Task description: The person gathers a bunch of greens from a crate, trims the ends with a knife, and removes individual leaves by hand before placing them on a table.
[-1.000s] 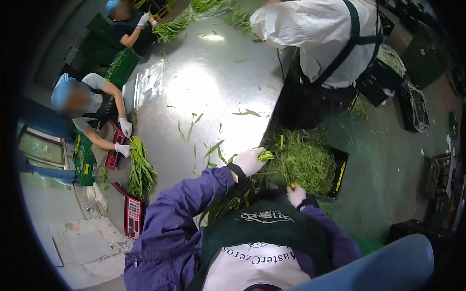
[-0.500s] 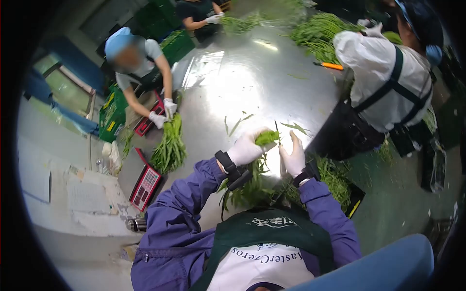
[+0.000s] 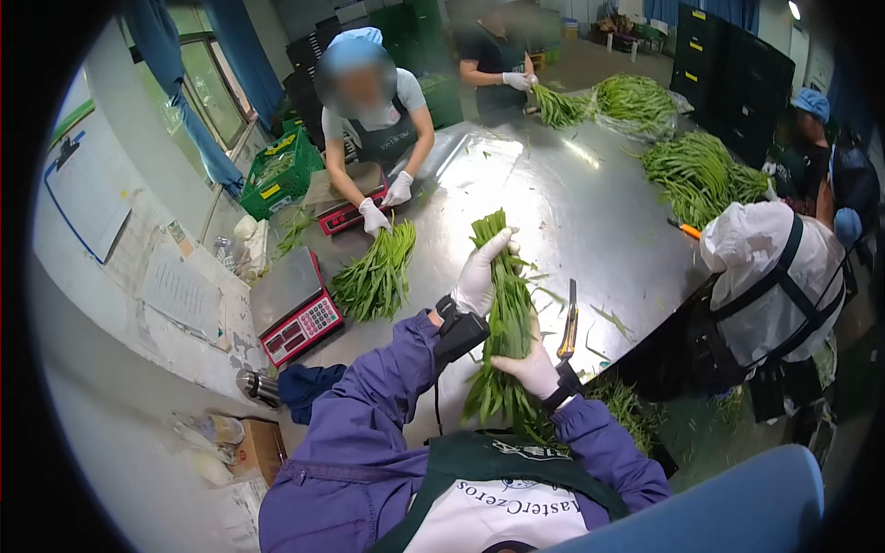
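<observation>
A bunch of long, narrow-leaved greens [image 3: 509, 300] is between my gloved hands, cut stem ends up and leaves hanging toward my apron. Near the stem ends, my left hand [image 3: 477, 281] is closed around its upper part. My right hand [image 3: 529, 368] grips the leafy part lower down, its fingers partly hidden behind the leaves. To the right of the bunch, apart from both hands, a yellow-and-black utility knife [image 3: 570, 323] lies on the metal table [image 3: 452, 198].
At left stands a red scale [image 3: 304, 324], near another bunch of greens [image 3: 378, 272] touched by a co-worker's gloved hands [image 3: 375, 217]. Larger piles of greens [image 3: 699, 177] lie at the far right. An orange-handled tool [image 3: 684, 228] is near the co-worker in white [image 3: 761, 276].
The view has tilted up. The bunch now stands lengthwise between my hands, and my right hand has closed on it. A thin blade was beside that hand; the knife now lies on the table.
</observation>
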Demonstrator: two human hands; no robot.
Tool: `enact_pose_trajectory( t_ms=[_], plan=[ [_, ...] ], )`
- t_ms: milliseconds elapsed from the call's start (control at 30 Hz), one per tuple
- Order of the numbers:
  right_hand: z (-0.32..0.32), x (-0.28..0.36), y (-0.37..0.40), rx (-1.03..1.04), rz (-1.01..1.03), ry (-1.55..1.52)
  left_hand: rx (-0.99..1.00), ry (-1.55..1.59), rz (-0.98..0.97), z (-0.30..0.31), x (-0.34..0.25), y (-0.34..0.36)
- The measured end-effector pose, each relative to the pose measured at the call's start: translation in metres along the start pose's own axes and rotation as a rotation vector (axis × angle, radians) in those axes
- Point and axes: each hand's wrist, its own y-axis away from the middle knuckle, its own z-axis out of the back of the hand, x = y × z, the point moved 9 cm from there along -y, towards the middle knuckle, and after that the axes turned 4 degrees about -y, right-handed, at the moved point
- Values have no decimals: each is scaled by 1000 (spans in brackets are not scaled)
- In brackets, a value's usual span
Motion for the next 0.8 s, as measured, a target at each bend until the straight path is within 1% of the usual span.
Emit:
enact_pose_trajectory(
  t_ms=[33, 67, 100, 133, 200, 267, 333, 367, 433, 467, 500, 567, 600, 633, 700, 733, 767, 800],
  plan=[
    [-8, -10, 1, 47, -104, -178, 4, 119, 62, 4, 8, 0],
    [-13, -15, 3, 107, -171, -229, 25, 190, 79, 6, 11, -1],
    [-19, -12, 6, 167, -240, -279, 31, 195, 67, 8, 8, 0],
    [-26, 4, 10, 144, -303, -412, 18, 247, 95, 10, 8, 1],
    [-33, 2, 13, 222, -363, -489, 4, 337, 147, 13, 10, 3],
    [-35, -14, 15, 254, -393, -509, 22, 361, 148, 20, 13, -1],
    [-56, -14, 24, 413, -469, -936, 32, 371, 165, 21, 15, 0],
    [-53, -17, 28, 409, -471, -929, 36, 379, 166, 22, 14, -1],
    [-63, 6, 44, 538, -495, -1125, 119, 491, 212, 17, 16, 0],
    [-64, 1, 51, 588, -540, -1174, 137, 515, 198, 22, 15, -4],
    [-61, 1, 52, 586, -549, -1174, 133, 522, 198, 26, 13, -4],
    [-51, -6, 52, 526, -618, -1030, 170, 355, 163, 32, 6, -3],
    [-36, -1, 50, 367, -648, -802, 199, 357, 169, 35, 5, -1],
    [-25, 2, 48, 317, -638, -680, 294, 281, 143, 33, -4, 4],
    [1, 13, 45, 262, -555, -379, 288, 33, 168, 32, -16, 22],
    [17, 26, 43, 274, -459, -163, 294, -138, 161, 46, -21, 22],
    [31, 27, 49, 301, -488, -66, 341, -286, 99, 56, -33, 23],
    [43, 43, 60, 271, -561, -178, 323, -453, 25, 60, -54, 26]
  ],
)
